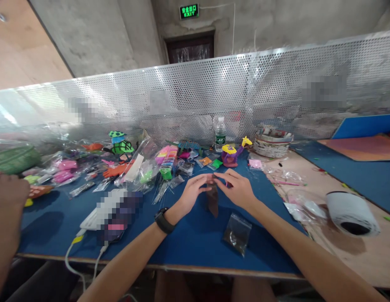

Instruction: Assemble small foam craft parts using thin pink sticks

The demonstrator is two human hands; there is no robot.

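Observation:
Above the blue table mat, my left hand (193,191), with a dark band on its wrist, pinches the upper end of a flat brown piece (212,199). The piece hangs down, narrowing to a tip; its material I cannot make out. My right hand (237,188) has its fingertips closed on the same upper end from the other side. A clear zip bag (237,235) with something dark brown inside lies on the mat, nearer me than my right hand. Beyond my hands stands a purple and yellow figure (231,154) with a giraffe-like head.
Phone and white device (107,209) with cables lie left. Bagged coloured materials (147,167), a water bottle (220,134) and a woven basket (273,142) line the back, before a perforated metal screen (195,92). A white cup (352,213) lies right. Another person's hand (9,193) is at far left.

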